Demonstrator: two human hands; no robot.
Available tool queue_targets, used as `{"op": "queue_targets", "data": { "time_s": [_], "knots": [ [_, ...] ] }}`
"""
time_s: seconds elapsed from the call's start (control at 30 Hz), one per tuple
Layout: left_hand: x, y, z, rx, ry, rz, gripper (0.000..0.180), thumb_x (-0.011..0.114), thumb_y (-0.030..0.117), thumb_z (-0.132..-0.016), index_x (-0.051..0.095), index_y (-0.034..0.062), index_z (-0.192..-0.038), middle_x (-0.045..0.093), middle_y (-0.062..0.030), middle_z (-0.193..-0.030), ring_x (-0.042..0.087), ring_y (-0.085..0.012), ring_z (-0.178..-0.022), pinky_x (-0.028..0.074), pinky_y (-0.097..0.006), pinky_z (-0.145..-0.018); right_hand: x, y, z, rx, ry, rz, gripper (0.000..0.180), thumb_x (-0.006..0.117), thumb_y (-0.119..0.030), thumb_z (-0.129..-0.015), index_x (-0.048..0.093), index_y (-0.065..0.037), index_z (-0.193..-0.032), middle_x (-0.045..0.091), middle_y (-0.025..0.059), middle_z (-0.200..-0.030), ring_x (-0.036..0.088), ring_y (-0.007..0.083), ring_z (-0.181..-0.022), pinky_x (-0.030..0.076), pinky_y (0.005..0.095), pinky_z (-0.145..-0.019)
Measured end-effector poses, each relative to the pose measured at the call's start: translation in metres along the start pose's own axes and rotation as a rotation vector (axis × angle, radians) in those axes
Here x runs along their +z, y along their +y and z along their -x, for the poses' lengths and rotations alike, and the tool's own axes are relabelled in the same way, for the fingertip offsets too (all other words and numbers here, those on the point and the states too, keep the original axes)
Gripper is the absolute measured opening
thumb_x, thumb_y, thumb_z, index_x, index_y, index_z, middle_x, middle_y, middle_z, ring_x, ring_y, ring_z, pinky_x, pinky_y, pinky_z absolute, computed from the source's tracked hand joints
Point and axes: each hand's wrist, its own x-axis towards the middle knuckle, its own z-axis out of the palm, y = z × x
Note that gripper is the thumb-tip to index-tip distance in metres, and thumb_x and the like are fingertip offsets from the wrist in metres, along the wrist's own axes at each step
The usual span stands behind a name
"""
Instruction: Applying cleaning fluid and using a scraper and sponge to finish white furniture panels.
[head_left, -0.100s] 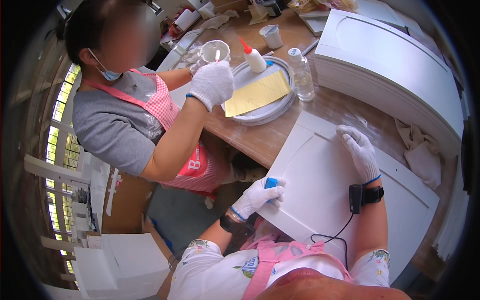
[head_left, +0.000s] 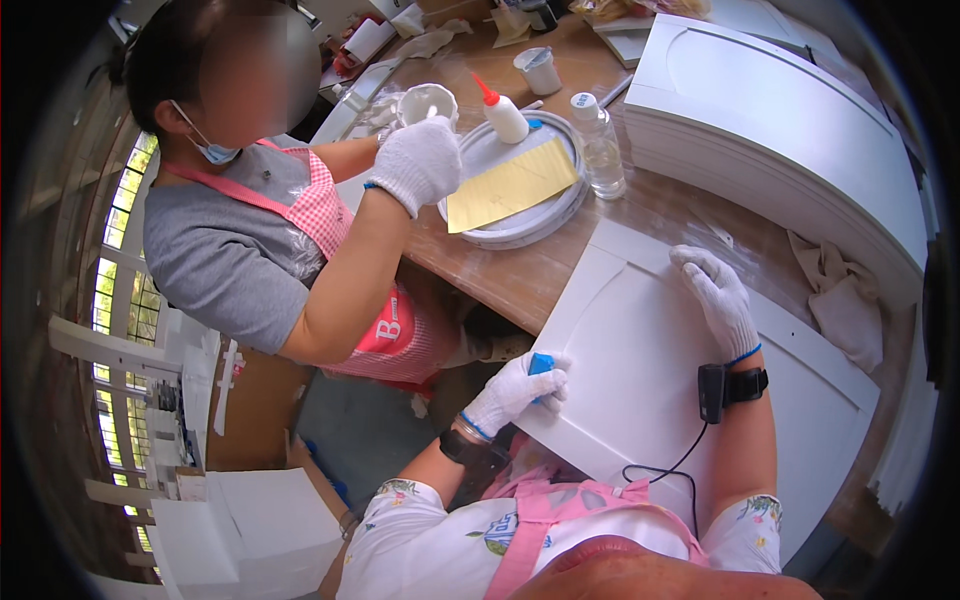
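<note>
My left hand [head_left: 510,395], in a white knitted glove, grips a small blue block [head_left: 541,366] beside the near left edge of a white panel [head_left: 640,330]. This panel lies in front of me, with a raised border and a curved groove. My right hand [head_left: 717,298], gloved too, rests on the panel's far border with fingers curled and pressed together. Whatever is inside those fingers, if anything, is hidden. Both wrists wear black strapped devices; a cable [head_left: 665,475] runs from the right one.
Across the table corner a co-worker's gloved hand [head_left: 420,162] is at a white cup [head_left: 440,98]. Nearby are a round lid [head_left: 515,230], yellow sheet [head_left: 515,185], red-tipped bottle [head_left: 507,120], clear bottle [head_left: 603,160] and tub [head_left: 538,70]. Stacked white panels [head_left: 770,120] and a cloth [head_left: 845,300] lie right.
The co-worker's gloved hand has shifted slightly left at the cup. My own hands and the panel hold nearly the same place; the view has shifted a little.
</note>
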Motion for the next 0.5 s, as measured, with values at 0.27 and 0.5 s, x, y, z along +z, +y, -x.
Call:
{"op": "queue_targets", "data": {
  "time_s": [0.27,0.5],
  "knots": [
    [-0.0012,0.0012,-0.0001,-0.004,-0.006,0.011,0.037,0.069,0.018,-0.093,0.059,-0.0010,-0.123,0.068,-0.0074,-0.086,0.068,-0.0151,-0.071,0.059,-0.029,-0.064,-0.0001,0.0026,-0.0004,-0.010,0.002,-0.037,0.023,0.057,-0.013,-0.097,0.068,0.002,-0.111,0.067,0.0065,-0.116,0.059,0.0167,-0.110,0.043,0.0279,-0.101],
    [0.0012,0.0033,0.0008,-0.006,0.000,0.016,0.037,0.068,0.018,-0.093,0.059,-0.0005,-0.124,0.069,-0.0090,-0.086,0.068,-0.0164,-0.070,0.059,-0.030,-0.066,-0.0011,0.0010,0.0003,-0.015,-0.008,-0.028,0.022,0.057,-0.013,-0.098,0.068,0.001,-0.111,0.067,0.0066,-0.116,0.059,0.0164,-0.110,0.043,0.0280,-0.101]
  ]
}}
